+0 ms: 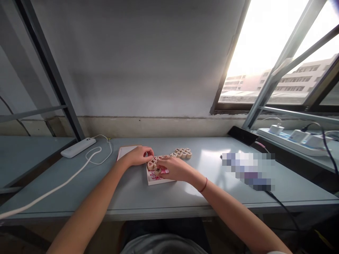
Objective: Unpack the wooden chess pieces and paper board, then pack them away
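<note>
A shallow white box [162, 181] with a pink-and-red patterned bottom lies on the desk. Several round wooden Chinese chess pieces [150, 165] stand in it, marked with red or black characters. My right hand [174, 168] reaches over the box from the right, its fingers closed on a black-marked Chinese chess piece [158, 170] in the front part. At the box's back left corner is my left hand [140, 155], fingers curved, with a gap between thumb and forefinger; it seems to hold nothing. Just behind the box, more Chinese chess pieces [184, 153] sit grouped on the desk, partly hidden by my right hand.
A white lid or tray [127, 151] lies partly under my left hand. On the left are a white power strip [78, 147] and its cable [66, 183]. On the right lie a blurred-out object [249, 171], a black object [242, 135] and a strip with chargers [293, 141].
</note>
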Demonstrator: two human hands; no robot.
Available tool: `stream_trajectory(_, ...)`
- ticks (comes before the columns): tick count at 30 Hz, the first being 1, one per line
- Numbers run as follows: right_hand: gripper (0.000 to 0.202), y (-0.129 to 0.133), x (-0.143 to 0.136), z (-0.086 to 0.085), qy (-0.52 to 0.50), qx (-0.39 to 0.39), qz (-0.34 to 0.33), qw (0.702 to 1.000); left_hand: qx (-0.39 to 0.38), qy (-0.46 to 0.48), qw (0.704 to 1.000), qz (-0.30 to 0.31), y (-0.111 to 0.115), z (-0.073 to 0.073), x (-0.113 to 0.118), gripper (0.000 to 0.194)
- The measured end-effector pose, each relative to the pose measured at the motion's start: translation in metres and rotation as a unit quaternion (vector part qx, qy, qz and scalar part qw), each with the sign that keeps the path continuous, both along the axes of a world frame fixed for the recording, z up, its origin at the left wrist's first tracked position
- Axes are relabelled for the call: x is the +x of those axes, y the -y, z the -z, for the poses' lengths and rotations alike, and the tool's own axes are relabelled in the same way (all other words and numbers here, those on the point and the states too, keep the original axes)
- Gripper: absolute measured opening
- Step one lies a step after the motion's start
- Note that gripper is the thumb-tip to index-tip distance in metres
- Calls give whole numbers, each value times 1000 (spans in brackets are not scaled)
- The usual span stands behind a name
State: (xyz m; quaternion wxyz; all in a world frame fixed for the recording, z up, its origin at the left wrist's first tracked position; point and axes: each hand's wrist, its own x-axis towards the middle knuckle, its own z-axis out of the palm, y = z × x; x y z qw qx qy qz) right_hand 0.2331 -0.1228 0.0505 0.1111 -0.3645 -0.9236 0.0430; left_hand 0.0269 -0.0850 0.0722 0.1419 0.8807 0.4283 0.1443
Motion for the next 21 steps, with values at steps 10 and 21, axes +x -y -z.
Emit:
stream_trajectory(10, 13, -6, -13, 10, -14, 10, -28, 999, 21, 6, 1000, -4, -2, 5, -1, 24)
stream_trajectory(21, 18, -32, 10, -14, -119, -56, 94, 987, 23, 1, 1000, -4, -3, 6, 1, 27)
